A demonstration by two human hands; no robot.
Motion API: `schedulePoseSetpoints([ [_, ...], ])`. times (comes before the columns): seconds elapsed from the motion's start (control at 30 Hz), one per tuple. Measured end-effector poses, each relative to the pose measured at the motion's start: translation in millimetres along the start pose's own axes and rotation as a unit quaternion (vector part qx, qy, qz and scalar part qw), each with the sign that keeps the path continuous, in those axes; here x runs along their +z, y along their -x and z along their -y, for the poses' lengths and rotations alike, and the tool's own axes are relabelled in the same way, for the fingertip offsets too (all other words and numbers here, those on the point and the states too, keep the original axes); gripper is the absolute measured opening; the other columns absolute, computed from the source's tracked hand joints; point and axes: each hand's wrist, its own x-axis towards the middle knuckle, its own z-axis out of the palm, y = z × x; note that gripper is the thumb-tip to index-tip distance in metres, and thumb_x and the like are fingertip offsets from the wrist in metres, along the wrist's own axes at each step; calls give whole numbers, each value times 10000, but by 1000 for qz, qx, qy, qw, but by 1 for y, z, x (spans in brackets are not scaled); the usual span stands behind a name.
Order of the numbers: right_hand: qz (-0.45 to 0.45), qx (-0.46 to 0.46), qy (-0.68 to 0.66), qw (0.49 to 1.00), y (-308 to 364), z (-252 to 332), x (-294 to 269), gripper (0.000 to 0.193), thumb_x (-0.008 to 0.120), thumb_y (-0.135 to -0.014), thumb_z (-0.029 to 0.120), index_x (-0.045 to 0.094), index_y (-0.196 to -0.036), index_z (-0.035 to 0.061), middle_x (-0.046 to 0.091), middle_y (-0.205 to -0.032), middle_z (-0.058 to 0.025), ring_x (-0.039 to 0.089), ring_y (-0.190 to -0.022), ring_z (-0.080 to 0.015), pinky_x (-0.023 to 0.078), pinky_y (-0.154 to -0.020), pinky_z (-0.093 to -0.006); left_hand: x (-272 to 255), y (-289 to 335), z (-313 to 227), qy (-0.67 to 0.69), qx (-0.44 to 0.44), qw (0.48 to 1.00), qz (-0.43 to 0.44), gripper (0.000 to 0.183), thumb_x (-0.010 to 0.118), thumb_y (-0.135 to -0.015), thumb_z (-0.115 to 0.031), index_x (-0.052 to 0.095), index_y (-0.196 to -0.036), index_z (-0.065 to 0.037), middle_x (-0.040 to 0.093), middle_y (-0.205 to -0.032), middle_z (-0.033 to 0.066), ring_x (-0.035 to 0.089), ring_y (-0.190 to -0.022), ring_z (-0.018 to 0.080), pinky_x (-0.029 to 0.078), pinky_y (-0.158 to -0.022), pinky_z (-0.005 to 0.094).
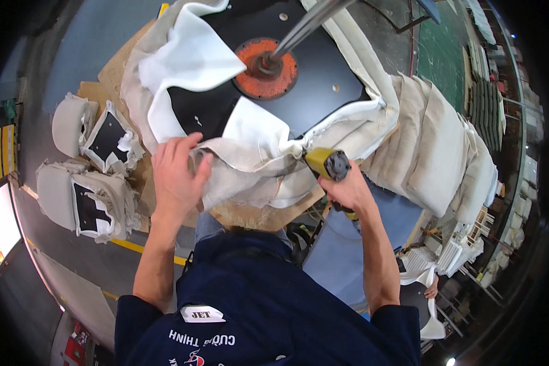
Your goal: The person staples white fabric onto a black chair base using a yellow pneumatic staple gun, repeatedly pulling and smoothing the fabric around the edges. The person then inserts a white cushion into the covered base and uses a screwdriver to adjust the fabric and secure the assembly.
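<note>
My right hand (349,190) is wrapped round a yellow and black staple gun (327,163). Its nose meets the gathered edge of beige fabric (250,177) on a padded piece. Open, with fingers and thumb apart, my left hand (178,178) rests against the fabric's left end; its fingertips are partly hidden. White foam sheet (192,58) curls over the piece's black panel (323,79), and a foam flap (255,125) lies near the staple gun. An orange round plate (280,85) on a metal rod (308,27) sits on the panel.
Beige padded cushions (421,146) stand in a row at the right. Several covered pieces with black backs (94,210) are stacked at the left. Brown board (250,216) shows beneath the work, with a blue surface (341,250) below right. Another person's hand (432,288) appears at lower right.
</note>
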Motion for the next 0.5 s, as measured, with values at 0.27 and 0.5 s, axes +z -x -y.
schedulePoseSetpoints([
  [0.27,-97,-148,68,982,18,-20,7,546,711,-758,64,618,-1293,12,730,-909,-136,714,-726,-226,576,-667,-344,6,-22,-19,20,17,998,51,170,656,-934,-167,704,-1062,-65,666,-994,66,598,-951,214,460,-876,358],
  [0.5,-95,-95,-107,985,68,-50,68,721,747,-762,87,530,-1450,73,734,-1115,-230,712,-1081,-336,541,-956,-393,63,-68,-106,406,-101,906,64,181,578,-1001,-113,652,-1108,12,680,-972,44,594,-909,123,482,-836,283],
])
